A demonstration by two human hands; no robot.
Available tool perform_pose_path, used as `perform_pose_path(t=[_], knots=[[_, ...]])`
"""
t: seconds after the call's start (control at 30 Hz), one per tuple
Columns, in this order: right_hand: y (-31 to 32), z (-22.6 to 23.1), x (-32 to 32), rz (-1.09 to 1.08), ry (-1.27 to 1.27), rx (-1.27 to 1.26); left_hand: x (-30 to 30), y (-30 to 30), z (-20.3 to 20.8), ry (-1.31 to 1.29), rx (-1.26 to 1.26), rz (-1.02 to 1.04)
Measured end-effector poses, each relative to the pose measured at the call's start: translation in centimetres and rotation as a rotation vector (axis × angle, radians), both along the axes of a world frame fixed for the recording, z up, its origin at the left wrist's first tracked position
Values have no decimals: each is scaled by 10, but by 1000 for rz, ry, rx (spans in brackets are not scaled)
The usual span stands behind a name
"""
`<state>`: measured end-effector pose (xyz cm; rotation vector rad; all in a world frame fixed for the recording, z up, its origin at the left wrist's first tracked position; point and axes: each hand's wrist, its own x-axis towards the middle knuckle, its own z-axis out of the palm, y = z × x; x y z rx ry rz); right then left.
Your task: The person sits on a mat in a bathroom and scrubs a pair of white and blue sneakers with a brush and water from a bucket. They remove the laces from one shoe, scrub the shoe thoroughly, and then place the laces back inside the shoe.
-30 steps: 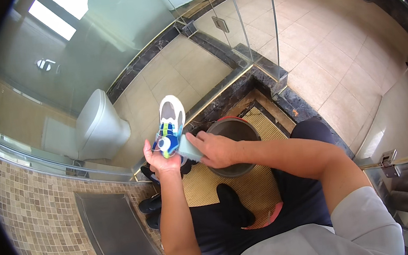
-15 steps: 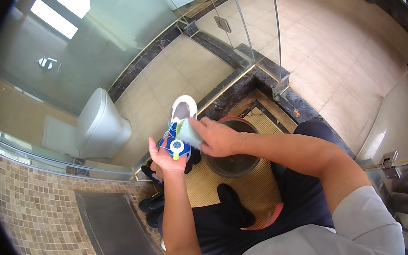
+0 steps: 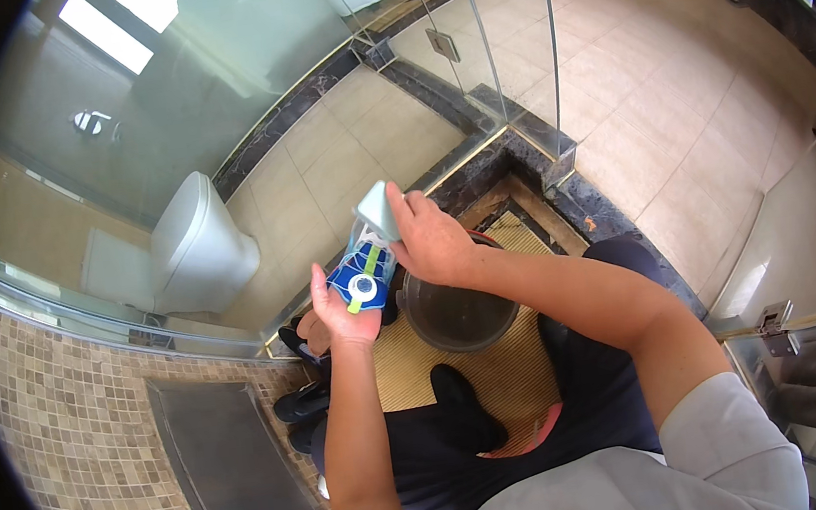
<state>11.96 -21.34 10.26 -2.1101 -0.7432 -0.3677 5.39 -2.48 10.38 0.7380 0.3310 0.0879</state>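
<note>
Head view | my left hand (image 3: 347, 320) holds the blue-and-white shoe (image 3: 371, 277), my right hand (image 3: 435, 240) grips a pale-green block (image 3: 378, 210) at its toe | seemingly wiping | next stroke needs steady support

The left hand (image 3: 347, 314) lies palm up, thumb spread; the right hand (image 3: 437, 240) curls palm-down.

- Toe of the shoe (image 3: 364, 288): hidden from me behind the pale block (image 3: 378, 211).
- That block: the right hand (image 3: 432, 240) covers part; sponge or brush, I can't tell.
- The left hand (image 3: 349, 314): fingers mostly lost under the shoe.
- Bucket (image 3: 465, 317): partly behind the right arm (image 3: 574, 296), contents too murky.
- Shirt (image 3: 587, 501): cut off below.
</note>
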Motion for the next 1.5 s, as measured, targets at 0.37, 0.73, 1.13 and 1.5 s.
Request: perform_pose_path(t=[0.37, 0.73, 1.13, 1.5], knots=[[-16, 1, 17, -98, 24, -315, -3, -12, 1, -54, 39, -66], [-1, -15, -6, 22, -18, -281, -3, -12, 8, -17, -4, -50], [-1, -22, -2, 76, 13, -309, -8, -8, -10, 10, 140, -42], [-20, -19, 20, -165, 87, -335, -11, -9, 2, 130, -31, 88]])
